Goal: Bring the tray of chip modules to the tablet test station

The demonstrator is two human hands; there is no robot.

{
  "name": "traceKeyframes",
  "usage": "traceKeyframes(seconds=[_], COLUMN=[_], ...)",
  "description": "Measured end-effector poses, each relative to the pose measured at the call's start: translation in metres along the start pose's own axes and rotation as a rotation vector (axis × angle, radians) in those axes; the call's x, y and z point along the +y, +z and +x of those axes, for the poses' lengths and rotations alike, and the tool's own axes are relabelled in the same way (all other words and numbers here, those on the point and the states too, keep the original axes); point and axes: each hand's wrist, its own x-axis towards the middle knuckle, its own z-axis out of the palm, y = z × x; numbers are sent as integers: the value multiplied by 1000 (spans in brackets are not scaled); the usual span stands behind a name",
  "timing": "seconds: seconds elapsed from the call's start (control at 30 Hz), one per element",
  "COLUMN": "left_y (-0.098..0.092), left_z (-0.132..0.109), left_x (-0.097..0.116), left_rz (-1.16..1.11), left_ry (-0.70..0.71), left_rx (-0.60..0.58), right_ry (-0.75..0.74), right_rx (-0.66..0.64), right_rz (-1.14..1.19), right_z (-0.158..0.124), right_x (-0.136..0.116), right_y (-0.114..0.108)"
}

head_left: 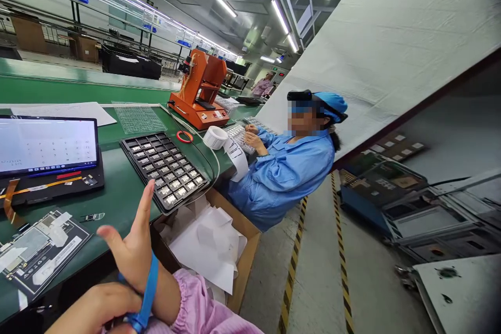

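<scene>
A blue wrist strap loops around my right wrist, just past the elastic cuff of a pink sleeve. My right hand is raised with thumb and forefinger stretched apart, and it holds nothing. From the lower left, my left hand closes on the strap by its blue buckle; its fingertips are partly cut off by the frame's bottom edge. Beyond my right fingertip lies a black compartment tray with small metallic parts in its cells. To the left rests a tablet-like device with exposed circuitry.
A laptop-like screen stands on the green bench at left. An orange press machine and a white tape roll sit farther back. Below the bench edge is a cardboard box of white paper. A co-worker in blue sits at right.
</scene>
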Motion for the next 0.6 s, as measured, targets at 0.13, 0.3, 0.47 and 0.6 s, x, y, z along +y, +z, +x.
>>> traceKeyframes(seconds=[0.13,0.3,0.47,0.6], left_y=[20,27,24,25], left_z=[7,12,6,3], left_x=[-23,-36,-39,-46], left_rz=[-50,-79,-99,-227], left_ry=[-26,-7,-58,-301], left_rx=[44,90,215,379], right_ry=[136,475,353,188], right_rx=[-104,-337,-109,-55], right_rz=[339,916,807,601], right_z=[6,12,12,9], right_x=[-10,11,19,13], right_y=[-7,-10,-10,-2])
